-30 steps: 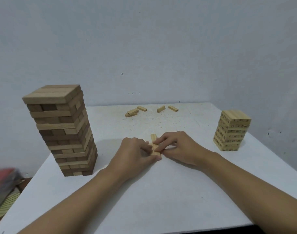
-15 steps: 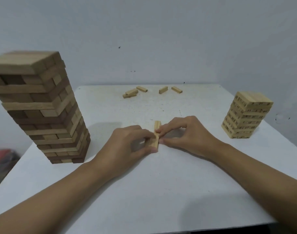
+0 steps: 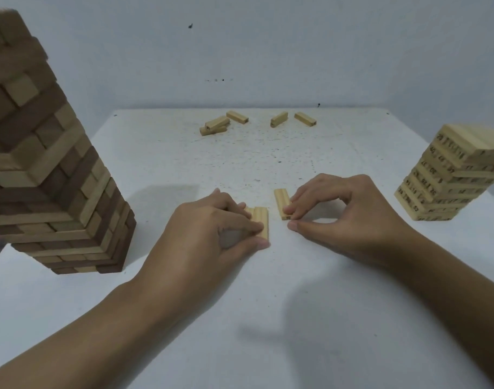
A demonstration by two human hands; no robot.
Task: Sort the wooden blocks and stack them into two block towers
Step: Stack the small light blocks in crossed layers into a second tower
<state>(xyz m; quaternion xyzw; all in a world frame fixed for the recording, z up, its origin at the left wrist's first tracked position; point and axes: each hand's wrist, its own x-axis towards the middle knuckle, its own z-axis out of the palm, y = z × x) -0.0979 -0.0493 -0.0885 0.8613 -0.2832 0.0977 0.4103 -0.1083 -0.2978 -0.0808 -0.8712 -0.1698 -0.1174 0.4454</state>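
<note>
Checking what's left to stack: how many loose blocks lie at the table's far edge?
5: upper block overlapping lower block at left, third block just right, fourth block and fifth block further right. Others may hide beneath.

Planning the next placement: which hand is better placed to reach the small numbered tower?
Probably the right hand: it pinches a pale block and lies nearer the numbered tower, while the left hand holds other blocks farther away.
</note>
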